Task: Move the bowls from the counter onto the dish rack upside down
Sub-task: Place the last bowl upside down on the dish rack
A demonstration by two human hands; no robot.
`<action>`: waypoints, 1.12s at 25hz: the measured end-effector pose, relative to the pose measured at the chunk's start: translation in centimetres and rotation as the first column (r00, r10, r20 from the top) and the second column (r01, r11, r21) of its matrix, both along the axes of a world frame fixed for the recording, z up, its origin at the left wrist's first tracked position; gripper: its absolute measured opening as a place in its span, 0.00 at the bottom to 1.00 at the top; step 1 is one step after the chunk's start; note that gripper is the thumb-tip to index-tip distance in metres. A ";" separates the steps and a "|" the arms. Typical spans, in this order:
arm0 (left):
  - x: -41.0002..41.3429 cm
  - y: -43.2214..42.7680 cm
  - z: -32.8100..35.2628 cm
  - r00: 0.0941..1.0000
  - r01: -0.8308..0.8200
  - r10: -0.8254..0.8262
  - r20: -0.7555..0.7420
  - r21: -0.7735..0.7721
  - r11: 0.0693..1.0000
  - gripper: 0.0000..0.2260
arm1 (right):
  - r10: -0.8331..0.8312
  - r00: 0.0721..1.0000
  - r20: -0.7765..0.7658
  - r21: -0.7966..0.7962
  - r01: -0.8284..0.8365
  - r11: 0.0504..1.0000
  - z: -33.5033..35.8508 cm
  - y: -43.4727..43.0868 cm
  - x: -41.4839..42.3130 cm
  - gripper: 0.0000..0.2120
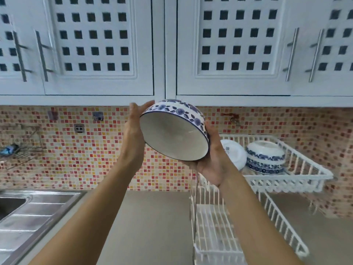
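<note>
While both hands support it in mid-air, the blue-patterned bowl (174,131) is tilted, opening toward the camera. Left hand (133,129) and right hand (215,159) each grip its rim. Two inverted bowls (265,157) rest on the white dish rack (298,176) beyond.

Small kitchen corner, pale cabinets over a busy mosaic wall.

White wall cabinets (99,44) with square cut-out door panels and metal bar handles (291,54) fill the top. Under them runs a backsplash (76,150) of tiny red, orange and cream tiles with an outlet (78,128) set in it. Plain grey-beige tabletop (152,226) below, stainless sink (28,213) with ribbed drainboard at left.
</note>
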State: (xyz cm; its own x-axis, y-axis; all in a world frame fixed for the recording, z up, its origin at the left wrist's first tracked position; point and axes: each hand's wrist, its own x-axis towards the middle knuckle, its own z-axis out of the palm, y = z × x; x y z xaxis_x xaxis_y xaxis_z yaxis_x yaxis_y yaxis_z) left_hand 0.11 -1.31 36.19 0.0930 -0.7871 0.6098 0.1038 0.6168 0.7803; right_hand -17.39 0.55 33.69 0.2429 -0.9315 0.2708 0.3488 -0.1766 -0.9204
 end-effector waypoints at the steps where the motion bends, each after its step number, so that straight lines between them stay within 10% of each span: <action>1: -1.4 -0.2 0.7 0.999 0.036 -0.036 0.036 -0.006 0.999 0.29 | -0.034 0.999 -0.022 -0.042 0.033 0.999 0.7 0.3 -1.6 0.20; 10: -16.8 -3.2 1.9 0.744 0.385 -0.440 0.502 0.216 0.897 0.33 | -0.325 0.871 -0.369 -0.312 0.213 0.926 2.9 0.9 -21.6 0.26; 17: -26.8 -5.2 0.9 0.531 0.484 -0.485 0.695 0.221 0.847 0.42 | -0.505 0.620 -0.600 -0.497 0.206 0.843 1.6 0.0 -32.7 0.51; 20: -29.2 -7.3 0.0 0.474 0.372 -0.315 0.822 0.137 0.918 0.49 | -0.472 0.571 -0.672 -0.515 0.098 0.852 1.4 -1.7 -35.7 0.50; 24: -31.0 -9.4 -2.5 0.384 0.214 -0.024 0.923 -0.064 0.975 0.56 | -0.556 0.183 -0.811 -0.572 -0.042 0.819 0.8 -5.8 -37.6 0.61; 28: -32.2 -10.9 -4.4 0.330 0.090 0.116 0.937 -0.153 0.984 0.60 | -0.562 0.099 -0.821 -0.569 -0.081 0.818 -1.1 -8.9 -38.2 0.64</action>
